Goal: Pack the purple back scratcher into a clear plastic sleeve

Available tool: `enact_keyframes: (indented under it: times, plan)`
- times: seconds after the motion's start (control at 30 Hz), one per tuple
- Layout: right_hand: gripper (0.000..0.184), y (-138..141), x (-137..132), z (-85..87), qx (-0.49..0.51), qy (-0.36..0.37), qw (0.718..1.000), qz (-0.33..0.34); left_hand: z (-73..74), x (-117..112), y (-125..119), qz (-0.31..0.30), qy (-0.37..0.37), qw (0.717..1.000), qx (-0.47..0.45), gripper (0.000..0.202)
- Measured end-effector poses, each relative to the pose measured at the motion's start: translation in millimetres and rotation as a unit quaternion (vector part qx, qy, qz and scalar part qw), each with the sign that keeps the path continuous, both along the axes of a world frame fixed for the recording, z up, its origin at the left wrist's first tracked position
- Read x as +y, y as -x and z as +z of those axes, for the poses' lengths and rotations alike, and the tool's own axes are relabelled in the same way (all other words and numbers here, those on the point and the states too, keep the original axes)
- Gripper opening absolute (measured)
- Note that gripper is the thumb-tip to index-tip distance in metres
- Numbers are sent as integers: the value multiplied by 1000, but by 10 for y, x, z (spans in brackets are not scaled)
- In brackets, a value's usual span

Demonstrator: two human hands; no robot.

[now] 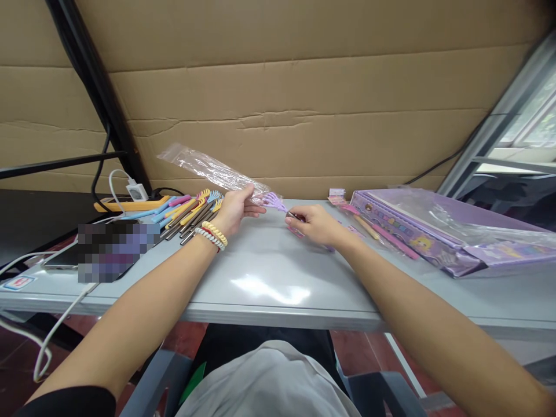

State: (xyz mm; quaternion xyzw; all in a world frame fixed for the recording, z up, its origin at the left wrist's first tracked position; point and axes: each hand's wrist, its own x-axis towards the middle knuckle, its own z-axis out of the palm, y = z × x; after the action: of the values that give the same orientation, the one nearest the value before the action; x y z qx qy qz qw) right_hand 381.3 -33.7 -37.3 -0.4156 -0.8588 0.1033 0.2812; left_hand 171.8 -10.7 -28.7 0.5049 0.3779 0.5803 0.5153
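"Purple claw-headed scratcher [274, 201]: where do you have it?"

"You have it above the middle of the desk [260, 263], toward the far side. Its claw is at the right end of a clear plastic sleeve [195, 163]; whether it sits inside, I cannot tell."

"And your fingers?"

"On your right hand [318, 225] they are closed on the scratcher, just right of the claw. On your left hand [234, 213] they stretch out to the right beside the sleeve; whether they pinch it, I cannot tell."

"What is around you?"

"Left, you have a pile of scratchers [187, 219] with coloured ends. Right, you have 1 purple box [391, 223] with a pink stick [396, 243] just left of it."
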Motion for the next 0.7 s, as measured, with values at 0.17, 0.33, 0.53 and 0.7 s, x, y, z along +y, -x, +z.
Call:
enact_keyframes:
  times: [0.17,0.33,0.53,0.7]
  plan:
    - [28,20,5,-15,-3,-10,1000,25,-28,-28,-28,-21,-10,998,53,30]
    - [28,21,28,-26,0,-33,999,14,-63,-33,-43,-71,-21,994,75,34]
    - [29,25,14,-25,-2,-32,999,1,-40,-111,-79,-89,-21,992,83,33]
    - [36,41,-6,-15,-48,-21,998,-41,6,-106,-73,-31,-61,997,47,27]
